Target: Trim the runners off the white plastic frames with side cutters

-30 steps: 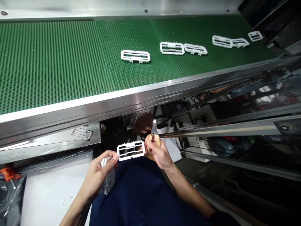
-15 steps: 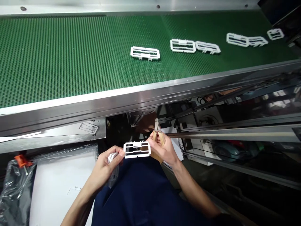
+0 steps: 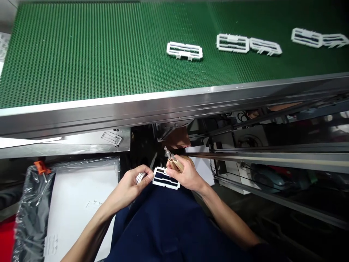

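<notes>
My left hand (image 3: 137,183) is closed on several white plastic frames, seen edge-on between thumb and fingers. Beside its fingertips, one white plastic frame (image 3: 159,183) lies tilted in front of my dark blue clothing, its left end at my left thumb. My right hand (image 3: 185,174) wraps round a pair of pliers or nippers (image 3: 176,165) with tan handles, the metal jaws pointing up and left. The right fingertips also touch the upper right edge of that frame. Whether the right fingers pinch it is hard to see.
Above runs a green conveyor belt (image 3: 95,54) with a metal edge (image 3: 152,103); several white frames (image 3: 184,51) lie on it. A metal shelf (image 3: 81,147) is below left. Lower left is a plastic-lined box with a white sheet (image 3: 76,203) and an orange-handled tool (image 3: 42,167). Metal rails (image 3: 272,158) stretch right.
The view has shifted, so the belt and its frames sit higher and farther right. The frame between my hands has tilted, and the nippers have turned to point left.
</notes>
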Demonstrator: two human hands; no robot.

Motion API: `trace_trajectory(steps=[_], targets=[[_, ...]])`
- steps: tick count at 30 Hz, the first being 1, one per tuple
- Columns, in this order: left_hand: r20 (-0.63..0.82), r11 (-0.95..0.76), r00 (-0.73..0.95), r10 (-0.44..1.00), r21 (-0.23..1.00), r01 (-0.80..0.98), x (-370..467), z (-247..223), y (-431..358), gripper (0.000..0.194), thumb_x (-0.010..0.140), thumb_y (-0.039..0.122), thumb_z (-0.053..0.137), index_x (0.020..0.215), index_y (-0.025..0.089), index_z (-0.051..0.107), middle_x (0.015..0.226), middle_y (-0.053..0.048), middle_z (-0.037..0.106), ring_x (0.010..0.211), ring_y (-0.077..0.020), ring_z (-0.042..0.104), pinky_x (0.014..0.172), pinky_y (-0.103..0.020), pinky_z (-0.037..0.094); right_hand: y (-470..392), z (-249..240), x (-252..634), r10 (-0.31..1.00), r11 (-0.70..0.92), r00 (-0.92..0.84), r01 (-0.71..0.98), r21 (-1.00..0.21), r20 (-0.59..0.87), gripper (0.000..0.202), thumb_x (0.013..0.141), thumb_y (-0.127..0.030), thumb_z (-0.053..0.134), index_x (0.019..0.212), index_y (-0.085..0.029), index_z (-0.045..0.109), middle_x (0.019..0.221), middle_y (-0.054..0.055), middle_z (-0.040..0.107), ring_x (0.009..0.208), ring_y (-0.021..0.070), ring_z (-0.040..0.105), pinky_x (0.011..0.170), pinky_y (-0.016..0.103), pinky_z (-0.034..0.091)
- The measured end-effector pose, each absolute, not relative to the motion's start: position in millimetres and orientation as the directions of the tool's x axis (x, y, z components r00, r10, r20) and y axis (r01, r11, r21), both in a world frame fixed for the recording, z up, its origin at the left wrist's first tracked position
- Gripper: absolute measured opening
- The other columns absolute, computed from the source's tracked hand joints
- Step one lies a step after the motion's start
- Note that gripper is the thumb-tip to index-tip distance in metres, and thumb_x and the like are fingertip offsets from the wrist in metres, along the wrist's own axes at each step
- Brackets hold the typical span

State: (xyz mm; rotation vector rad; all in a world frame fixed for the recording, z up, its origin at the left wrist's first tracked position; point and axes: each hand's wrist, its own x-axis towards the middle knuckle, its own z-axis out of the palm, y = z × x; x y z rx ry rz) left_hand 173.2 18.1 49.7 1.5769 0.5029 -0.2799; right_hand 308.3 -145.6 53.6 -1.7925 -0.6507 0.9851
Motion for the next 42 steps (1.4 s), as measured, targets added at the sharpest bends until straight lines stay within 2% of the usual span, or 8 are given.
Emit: trace_trajectory(steps=[5, 10, 15, 18, 21, 24, 28, 42], targets=[[-0.428, -0.019, 0.887, 0.173, 0.899, 0.438, 173.1, 47.7, 19.3, 0.024, 0.085, 0.038, 0.051, 0.075, 0.018, 0.057, 0.074, -0.003, 0.057, 0.069, -0.0180, 0.050, 0.065, -0.027, 0.038, -148.4, 50.2, 304.3, 0.774, -0.417, 0.501, -0.059, -0.907, -0.388, 0.011, 0.079, -0.026, 0.058, 0.081, -0.018, 0.051, 0.071, -0.003, 0.050, 0.063, 0.0096, 0.045, 0.060, 0.022, 0.039], [-0.299, 0.150, 0.935, 0.192, 0.950, 0.273, 173.7, 46.7, 17.7, 0.019, 0.086, 0.032, 0.051, 0.076, 0.017, 0.057, 0.105, -0.010, 0.057, 0.091, -0.0221, 0.053, 0.080, -0.031, 0.041, -149.8, 35.1, 293.2, 0.797, -0.356, 0.475, -0.132, -0.925, -0.374, 0.016, 0.078, -0.029, 0.061, 0.081, -0.018, 0.050, 0.071, -0.002, 0.048, 0.063, 0.0103, 0.046, 0.061, 0.023, 0.041], [-0.247, 0.132, 0.962, 0.118, 0.964, 0.231, 174.5, 51.9, 15.8, 0.018, 0.088, 0.028, 0.049, 0.077, 0.017, 0.057, 0.094, -0.009, 0.059, 0.084, -0.0210, 0.056, 0.078, -0.032, 0.043, -151.8, 24.6, 277.8, 0.828, -0.308, 0.420, -0.212, -0.927, -0.371, 0.024, 0.079, -0.038, 0.060, 0.086, -0.018, 0.051, 0.072, -0.002, 0.049, 0.064, 0.0107, 0.049, 0.062, 0.024, 0.043], [-0.206, -0.028, 0.976, 0.065, 0.978, 0.208, 176.8, 58.3, 16.0, 0.018, 0.089, 0.026, 0.047, 0.081, 0.017, 0.061, 0.092, -0.008, 0.060, 0.084, -0.0205, 0.057, 0.078, -0.030, 0.043, -157.0, 32.6, 280.5, 0.828, -0.373, 0.413, -0.101, -0.922, -0.380, 0.023, 0.081, -0.036, 0.058, 0.095, -0.018, 0.053, 0.081, 0.001, 0.056, 0.071, 0.0127, 0.055, 0.068, 0.025, 0.045], [-0.174, -0.152, 0.984, 0.042, 0.972, 0.179, 180.8, 63.6, 16.7, 0.017, 0.089, 0.024, 0.046, 0.085, 0.017, 0.062, 0.089, -0.007, 0.061, 0.082, -0.0194, 0.056, 0.075, -0.029, 0.043, -165.8, 52.3, 296.6, 0.832, -0.447, 0.427, 0.137, -0.884, -0.355, 0.034, 0.081, -0.030, 0.058, 0.112, -0.021, 0.050, 0.100, 0.005, 0.061, 0.090, 0.0176, 0.058, 0.081, 0.031, 0.044], [-0.172, -0.211, 0.985, 0.018, 0.962, 0.172, 184.8, 66.6, 18.5, 0.019, 0.089, 0.025, 0.045, 0.083, 0.017, 0.061, 0.085, -0.006, 0.060, 0.077, -0.0182, 0.055, 0.071, -0.027, 0.042, -175.0, 76.6, 315.9, 0.864, -0.480, 0.399, 0.473, -0.738, -0.306, 0.043, 0.076, -0.026, 0.060, 0.118, -0.022, 0.049, 0.110, 0.006, 0.059, 0.101, 0.0216, 0.054, 0.090, 0.036, 0.040], [-0.190, -0.247, 0.981, -0.025, 0.953, 0.178, 188.6, 68.3, 21.6, 0.021, 0.090, 0.028, 0.043, 0.082, 0.017, 0.059, 0.082, -0.005, 0.057, 0.072, -0.0171, 0.053, 0.067, -0.026, 0.041, -180.2, 102.6, 329.2, 0.891, -0.451, 0.345, 0.745, -0.492, -0.294, 0.035, 0.076, -0.029, 0.058, 0.110, -0.020, 0.055, 0.100, 0.007, 0.061, 0.093, 0.0224, 0.054, 0.085, 0.037, 0.039], [-0.168, -0.286, 0.982, -0.087, 0.948, 0.136, 200.1, 72.5, 19.7, 0.021, 0.091, 0.028, 0.041, 0.078, 0.016, 0.053, 0.076, -0.001, 0.051, 0.065, -0.0134, 0.046, 0.060, -0.025, 0.035, -165.1, 141.9, 343.2, 0.896, -0.285, 0.160, 0.922, -0.261, -0.414, 0.030, 0.079, -0.033, 0.052, 0.105, -0.018, 0.057, 0.088, 0.007, 0.058, 0.079, 0.0204, 0.051, 0.075, 0.034, 0.035]])
